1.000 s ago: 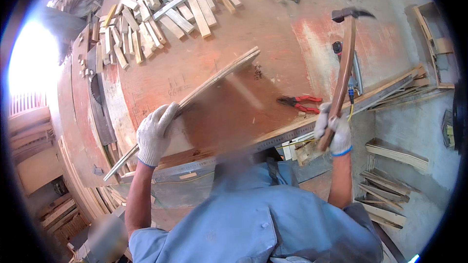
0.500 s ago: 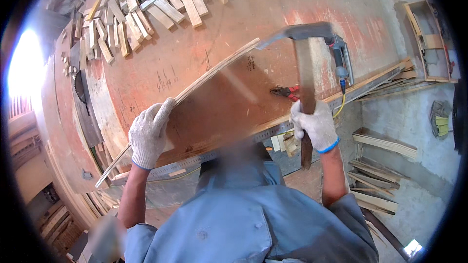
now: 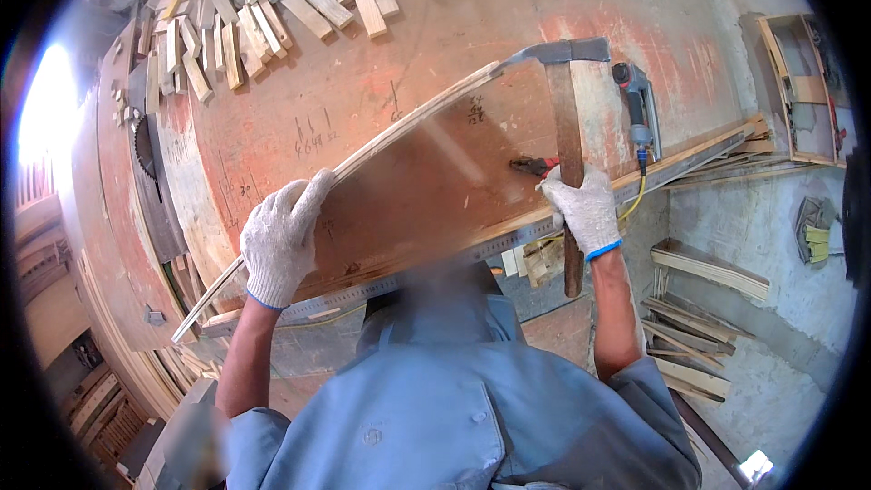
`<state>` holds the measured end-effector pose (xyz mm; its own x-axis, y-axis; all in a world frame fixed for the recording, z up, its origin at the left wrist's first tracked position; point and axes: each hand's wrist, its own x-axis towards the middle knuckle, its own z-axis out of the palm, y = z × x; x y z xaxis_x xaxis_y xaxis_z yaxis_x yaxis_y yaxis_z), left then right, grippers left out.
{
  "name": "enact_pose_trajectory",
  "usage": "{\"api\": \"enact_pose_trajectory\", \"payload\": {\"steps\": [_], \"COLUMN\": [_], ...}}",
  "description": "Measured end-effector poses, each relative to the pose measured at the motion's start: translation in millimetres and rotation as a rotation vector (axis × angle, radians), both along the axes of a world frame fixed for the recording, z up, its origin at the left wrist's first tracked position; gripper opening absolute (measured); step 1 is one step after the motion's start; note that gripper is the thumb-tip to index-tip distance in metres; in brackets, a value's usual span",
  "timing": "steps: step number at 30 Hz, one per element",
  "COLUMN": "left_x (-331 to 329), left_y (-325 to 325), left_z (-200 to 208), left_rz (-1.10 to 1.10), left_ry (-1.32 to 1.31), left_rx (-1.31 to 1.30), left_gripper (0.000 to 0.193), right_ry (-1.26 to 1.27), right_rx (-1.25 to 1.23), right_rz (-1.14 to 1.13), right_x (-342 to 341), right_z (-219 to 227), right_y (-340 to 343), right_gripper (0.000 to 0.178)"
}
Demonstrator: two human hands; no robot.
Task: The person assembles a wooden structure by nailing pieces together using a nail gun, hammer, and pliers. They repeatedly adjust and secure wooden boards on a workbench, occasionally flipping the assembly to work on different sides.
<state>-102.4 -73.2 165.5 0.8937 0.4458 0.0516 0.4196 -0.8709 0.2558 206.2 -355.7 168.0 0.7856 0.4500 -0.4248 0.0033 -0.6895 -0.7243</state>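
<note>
Hammer farther left, in front of pliers

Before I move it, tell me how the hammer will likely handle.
The hammer is likely head-heavy: its metal head sits at the far end of a long handle. It may twist, since the head reaches out to both sides. Thick wood, the handle should feel stiff in the right hand.

I'm standing in a woodworking shop: pale rectangular wood blocks heaped beyond the white-gloved left hand, a dark, toothed steel saw blade to its left.
</note>
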Motion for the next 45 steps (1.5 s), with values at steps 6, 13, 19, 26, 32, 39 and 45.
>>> {"api": "enact_pose_trajectory", "payload": {"steps": [6,13,19,26,32,39,45], "left_x": [0,11,18,45,54,47,53], "left_y": [3,26,59,85,62,24,22], "left_z": [0,7,12,20,14,6,7], "left_rz": [-0.007,-0.034,-0.038,-0.028,-0.078,-0.091,-0.063], "left_ry": [-0.002,-0.05,-0.002,0.246,0.24,0.292,0.409], "left_rx": [-0.027,-0.034,-0.161,-0.314,-0.212,-0.137,-0.219], "left_gripper": [0.058,0.057,0.054,0.034,0.032,0.029,0.032], "right_ry": [-0.207,-0.343,-0.299,-0.377,0.043,0.331,0.355], "right_rx": [-0.119,-0.301,-0.253,-0.266,0.044,0.154,0.044], "right_rz": [0.085,0.267,0.316,0.342,0.179,-0.236,-0.171], "right_x": [-27,-35,-15,-6,-9,12,15], "right_z": [3,-42,-34,-51,-7,27,-24], "right_y": [12,30,60,69,59,32,14], "right_gripper": [0.022,0.038,0.037,0.039,0.02,0.012,0.012]}}
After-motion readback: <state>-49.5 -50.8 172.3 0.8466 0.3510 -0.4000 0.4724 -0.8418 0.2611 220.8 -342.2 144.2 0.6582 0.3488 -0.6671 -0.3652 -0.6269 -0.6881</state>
